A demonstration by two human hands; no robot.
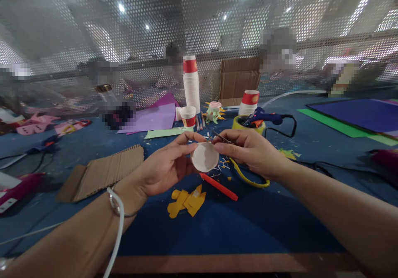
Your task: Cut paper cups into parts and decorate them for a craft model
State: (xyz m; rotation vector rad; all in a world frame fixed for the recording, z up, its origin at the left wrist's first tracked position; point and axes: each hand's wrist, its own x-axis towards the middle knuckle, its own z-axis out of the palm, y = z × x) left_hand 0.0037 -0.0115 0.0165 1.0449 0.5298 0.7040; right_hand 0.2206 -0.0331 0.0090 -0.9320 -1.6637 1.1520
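My left hand (169, 162) pinches a small white round paper cup piece (204, 157) by its edge, its pale inner face toward me. In my right hand (248, 151) is a pair of scissors (250, 177); a thin dark blade shows at the fingertips by the cup piece's upper edge, and a yellow handle loop hangs below the palm. The right fingertips come close to the cup piece; whether they touch it I cannot tell. Beneath the hands lie a red marker (220, 186), yellow paper cutouts (188, 201) and tiny scraps (222, 164).
Farther back stand a tall stack of paper cups (192, 89), a single cup (188, 117) and a decorated cup (214, 111). A blue glue gun (264, 116) rests on a yellow tape roll (238, 124). Corrugated cardboard (112, 172) lies left; coloured sheets (351, 114) lie right. Cords cross the table.
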